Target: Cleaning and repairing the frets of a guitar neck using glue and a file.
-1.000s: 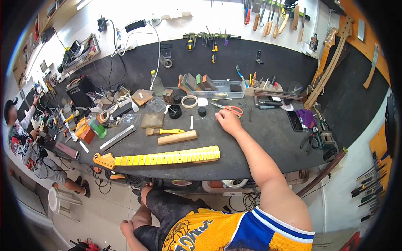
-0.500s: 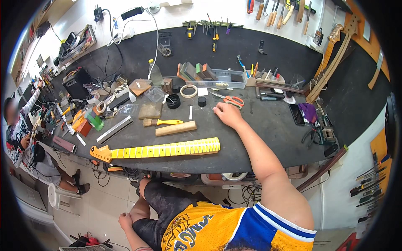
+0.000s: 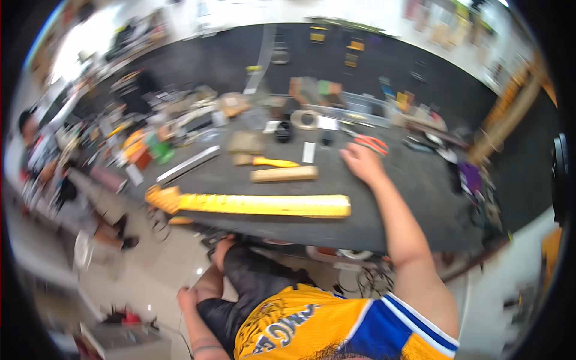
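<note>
Right hand reaching across counter toward orange-handled tool.
Head view, blurred: right hand point(image 3: 362, 162) rests on the dark counter point(image 3: 420, 198), just beside the orange-handled tool point(image 3: 372, 144); fingers look loosely spread, nothing gripped. Left hand point(image 3: 187, 297) hangs low by the knee, grip unclear. Guitar neck point(image 3: 252, 204) lies flat along the front edge, wood block point(image 3: 285, 174) behind it; both untouched, so work on them looks not yet begun.
</note>
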`<state>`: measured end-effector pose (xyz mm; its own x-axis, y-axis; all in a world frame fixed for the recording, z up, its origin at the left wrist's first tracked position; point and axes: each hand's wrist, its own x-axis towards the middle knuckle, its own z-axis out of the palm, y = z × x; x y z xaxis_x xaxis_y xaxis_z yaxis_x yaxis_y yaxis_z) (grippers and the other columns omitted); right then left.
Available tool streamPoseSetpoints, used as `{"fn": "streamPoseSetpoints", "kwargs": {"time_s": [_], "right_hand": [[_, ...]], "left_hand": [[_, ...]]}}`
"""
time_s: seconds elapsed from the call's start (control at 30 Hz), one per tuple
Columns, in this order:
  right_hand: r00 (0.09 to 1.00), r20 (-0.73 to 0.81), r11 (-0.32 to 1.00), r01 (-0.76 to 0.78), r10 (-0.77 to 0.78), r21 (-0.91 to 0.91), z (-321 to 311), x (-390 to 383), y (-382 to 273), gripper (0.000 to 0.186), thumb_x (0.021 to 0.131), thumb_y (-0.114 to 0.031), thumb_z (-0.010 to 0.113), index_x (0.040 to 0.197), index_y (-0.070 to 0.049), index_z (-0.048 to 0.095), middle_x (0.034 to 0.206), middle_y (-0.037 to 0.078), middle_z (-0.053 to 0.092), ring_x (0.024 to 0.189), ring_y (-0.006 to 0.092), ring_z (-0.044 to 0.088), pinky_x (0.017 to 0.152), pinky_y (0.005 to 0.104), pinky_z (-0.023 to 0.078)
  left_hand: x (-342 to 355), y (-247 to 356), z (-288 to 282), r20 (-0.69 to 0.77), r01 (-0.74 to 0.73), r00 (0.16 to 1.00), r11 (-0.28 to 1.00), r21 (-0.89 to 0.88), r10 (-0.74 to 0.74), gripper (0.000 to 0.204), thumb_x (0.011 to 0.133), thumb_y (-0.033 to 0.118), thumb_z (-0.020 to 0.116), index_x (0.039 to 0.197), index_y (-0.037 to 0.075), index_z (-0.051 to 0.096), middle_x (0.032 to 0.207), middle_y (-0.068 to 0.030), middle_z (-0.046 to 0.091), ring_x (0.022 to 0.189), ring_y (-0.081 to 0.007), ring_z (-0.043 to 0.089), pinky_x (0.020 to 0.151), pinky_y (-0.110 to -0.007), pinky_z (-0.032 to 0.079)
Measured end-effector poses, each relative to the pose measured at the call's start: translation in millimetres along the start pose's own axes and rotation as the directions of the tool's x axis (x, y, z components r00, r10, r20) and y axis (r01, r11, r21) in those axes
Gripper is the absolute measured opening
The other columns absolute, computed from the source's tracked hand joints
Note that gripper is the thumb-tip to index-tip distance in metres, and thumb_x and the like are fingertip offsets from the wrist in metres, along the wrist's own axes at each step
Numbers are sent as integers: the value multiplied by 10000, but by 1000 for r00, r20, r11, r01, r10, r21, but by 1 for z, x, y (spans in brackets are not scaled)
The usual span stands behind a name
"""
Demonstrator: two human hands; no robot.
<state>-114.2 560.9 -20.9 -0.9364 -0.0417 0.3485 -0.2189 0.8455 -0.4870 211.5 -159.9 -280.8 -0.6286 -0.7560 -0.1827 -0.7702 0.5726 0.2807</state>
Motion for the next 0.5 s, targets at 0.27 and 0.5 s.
{"fn": "streamPoseSetpoints", "kwargs": {"time_s": [0.27,0.5], "right_hand": [[982,-188,997,40,-27,65,11,-8,64,450,1153,-303,645,858,8,511,766,161,500,722,243,514,712,437,453],[987,-164,996,-8,-7,-88,29,7,62,490,1171,-319,630,832,6,490,707,132,412,651,219,412,647,442,384]], "left_hand": [[-27,45,-9,69,-13,998,1000,21,12,527,942,353,700,1372,61,783,1437,-231,732,1381,-424,670,1175,-530,545],[31,11,-16,174,108,985,816,-567,-9,632,1013,371,804,1485,-28,673,1517,-276,687,1435,-404,653,1216,-499,510]]}}
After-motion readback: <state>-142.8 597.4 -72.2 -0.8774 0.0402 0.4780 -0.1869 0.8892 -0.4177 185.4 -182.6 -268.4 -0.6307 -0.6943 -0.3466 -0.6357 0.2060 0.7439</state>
